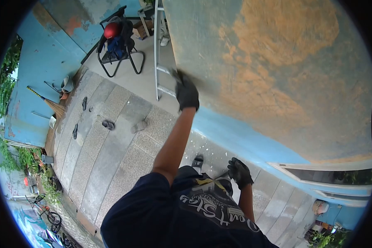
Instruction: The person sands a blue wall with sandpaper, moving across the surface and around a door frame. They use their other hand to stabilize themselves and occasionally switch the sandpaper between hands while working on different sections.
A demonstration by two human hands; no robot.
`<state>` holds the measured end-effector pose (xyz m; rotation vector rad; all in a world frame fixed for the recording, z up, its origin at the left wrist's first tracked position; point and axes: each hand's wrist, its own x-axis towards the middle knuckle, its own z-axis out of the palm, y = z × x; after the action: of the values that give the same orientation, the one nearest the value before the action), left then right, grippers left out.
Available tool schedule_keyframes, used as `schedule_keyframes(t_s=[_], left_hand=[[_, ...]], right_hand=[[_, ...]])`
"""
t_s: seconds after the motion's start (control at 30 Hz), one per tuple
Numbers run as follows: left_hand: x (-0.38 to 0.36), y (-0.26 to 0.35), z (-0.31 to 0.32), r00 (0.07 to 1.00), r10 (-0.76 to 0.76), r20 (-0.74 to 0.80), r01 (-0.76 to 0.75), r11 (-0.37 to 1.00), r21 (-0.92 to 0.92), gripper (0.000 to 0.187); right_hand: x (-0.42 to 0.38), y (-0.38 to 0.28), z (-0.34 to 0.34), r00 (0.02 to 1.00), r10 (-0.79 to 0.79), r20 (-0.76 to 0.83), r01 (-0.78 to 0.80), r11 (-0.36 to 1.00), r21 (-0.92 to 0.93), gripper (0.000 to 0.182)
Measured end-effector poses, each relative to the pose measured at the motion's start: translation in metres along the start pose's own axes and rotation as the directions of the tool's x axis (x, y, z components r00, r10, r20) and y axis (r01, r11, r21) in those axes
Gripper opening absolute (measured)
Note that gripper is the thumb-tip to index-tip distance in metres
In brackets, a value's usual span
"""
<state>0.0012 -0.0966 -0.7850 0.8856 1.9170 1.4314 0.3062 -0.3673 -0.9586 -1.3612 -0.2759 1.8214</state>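
My left hand [187, 93], in a dark glove, reaches up beside the edge of a wall [268, 74] with patchy orange and grey-green paint. Its fingers look closed around a thin grey thing blurred by motion; I cannot tell what it is. In this view the hand overlaps the lower rungs of a metal ladder [156, 62]. Lower down, my right hand [239, 171], gloved too, hangs near my hip below the wall's blue lower band. Its fingers are loosely bent with nothing visible in them.
A black chair [119, 51] holds a red helmet [111, 30] and a bag. Sandals [108, 125] lie on the paved floor [111, 149], and white flakes [211, 151] are scattered near my foot. A broom [49, 102] leans on the blue wall. Windows [330, 173] sit at right.
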Motion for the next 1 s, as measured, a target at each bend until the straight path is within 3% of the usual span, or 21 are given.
schedule_keyframes(t_s=[0.07, 0.1, 0.17, 0.2, 0.23, 0.3, 0.33, 0.37, 0.4, 0.43, 0.53, 0.57, 0.6, 0.63, 0.73, 0.8, 0.83, 0.87, 0.93, 0.97, 1.0], left_hand=[[0.014, 0.023, -0.012, 0.91, 0.392, -0.133, -0.384, 0.92, 0.078, 0.049], [0.02, 0.022, -0.009, 0.756, 0.612, -0.233, -0.589, 0.791, 0.168, 0.047], [0.013, 0.014, 0.0, 0.595, 0.749, -0.29, -0.717, 0.659, 0.23, 0.043], [0.002, 0.004, 0.012, 0.651, 0.705, -0.281, -0.684, 0.706, 0.185, 0.041], [-0.001, -0.038, 0.03, 0.721, 0.661, -0.21, -0.613, 0.749, 0.252, 0.043], [0.013, -0.151, 0.076, 0.996, 0.088, 0.0, -0.084, 0.959, -0.272, 0.042], [0.02, -0.204, 0.098, 0.971, -0.213, 0.105, 0.238, 0.877, -0.417, 0.043], [-0.016, -0.169, 0.084, 0.82, -0.48, 0.312, 0.552, 0.52, -0.652, 0.031], [-0.019, -0.169, 0.08, 0.679, -0.584, 0.445, 0.7, 0.33, -0.634, 0.034], [-0.01, -0.175, 0.082, 0.647, -0.605, 0.464, 0.722, 0.289, -0.629, 0.038], [0.03, -0.145, 0.079, 0.856, -0.459, 0.238, 0.45, 0.434, -0.78, 0.055], [0.041, -0.125, 0.063, 0.961, -0.261, -0.087, 0.212, 0.904, -0.372, 0.065], [0.032, -0.076, 0.038, 0.978, -0.062, -0.197, 0.015, 0.972, -0.235, 0.065], [0.046, -0.08, 0.041, 0.922, 0.134, -0.364, -0.224, 0.95, -0.218, 0.056], [0.006, -0.059, 0.05, 0.915, 0.275, -0.297, -0.277, 0.96, 0.036, 0.056], [-0.015, -0.115, 0.097, 0.852, 0.322, -0.413, -0.426, 0.885, -0.188, 0.054], [-0.035, -0.132, 0.116, 0.968, -0.001, -0.251, -0.027, 0.994, -0.109, 0.052], [-0.055, -0.153, 0.124, 0.926, -0.355, -0.124, 0.363, 0.931, 0.042, 0.05], [-0.082, -0.23, 0.128, 0.83, -0.319, 0.457, 0.367, 0.93, -0.018, 0.046], [-0.096, -0.278, 0.134, 0.627, -0.356, 0.693, 0.599, 0.789, -0.137, 0.046], [-0.113, -0.274, 0.118, 0.47, -0.387, 0.794, 0.633, 0.774, 0.003, 0.044]], right_hand=[[0.001, 0.002, -0.003, 1.0, 0.007, -0.011, -0.007, 0.999, -0.033, 0.038], [0.003, 0.004, -0.004, 1.0, 0.004, 0.005, -0.003, 0.999, -0.033, 0.038], [0.003, 0.004, -0.002, 1.0, 0.002, 0.03, 0.0, 0.999, -0.05, 0.039], [0.001, 0.001, 0.001, 1.0, 0.004, 0.026, -0.003, 0.999, -0.047, 0.039], [0.0, 0.0, 0.003, 1.0, -0.005, 0.023, 0.006, 0.999, -0.053, 0.039], [0.002, -0.001, 0.003, 1.0, -0.016, 0.014, 0.017, 0.998, -0.055, 0.039], [0.003, -0.002, 0.001, 1.0, -0.027, 0.004, 0.028, 0.999, -0.04, 0.039], [0.001, 0.001, -0.003, 0.999, -0.035, -0.009, 0.034, 0.999, -0.025, 0.039], [-0.004, 0.005, -0.008, 0.999, -0.028, -0.018, 0.028, 0.999, -0.022, 0.039], [-0.008, 0.006, -0.012, 1.0, -0.022, -0.007, 0.022, 0.999, -0.027, 0.039], [-0.014, 0.005, -0.021, 0.998, -0.005, -0.061, 0.004, 1.0, -0.019, 0.04], [-0.015, 0.009, -0.028, 0.998, -0.019, -0.053, 0.019, 1.0, 0.017, 0.04], [-0.015, 0.012, -0.035, 0.998, -0.035, -0.046, 0.038, 0.998, 0.054, 0.041], [-0.016, 0.014, -0.039, 0.998, -0.022, -0.057, 0.026, 0.997, 0.074, 0.041], [-0.034, 0.008, -0.031, 0.993, -0.001, -0.114, 0.004, 0.999, 0.033, 0.041], [-0.036, 0.009, -0.026, 0.988, 0.004, -0.153, 0.005, 0.998, 0.057, 0.038], [-0.032, 0.012, -0.027, 0.991, 0.003, -0.131, 0.004, 0.999, 0.054, 0.038], [-0.03, 0.017, -0.029, 0.994, 0.003, -0.11, 0.002, 0.999, 0.051, 0.039], [-0.029, 0.022, -0.028, 0.995, -0.002, -0.099, 0.01, 0.996, 0.083, 0.039], [-0.028, 0.024, -0.025, 0.998, -0.007, -0.069, 0.014, 0.994, 0.107, 0.041], [-0.025, 0.026, -0.022, 0.996, -0.011, -0.083, 0.02, 0.993, 0.115, 0.041]])
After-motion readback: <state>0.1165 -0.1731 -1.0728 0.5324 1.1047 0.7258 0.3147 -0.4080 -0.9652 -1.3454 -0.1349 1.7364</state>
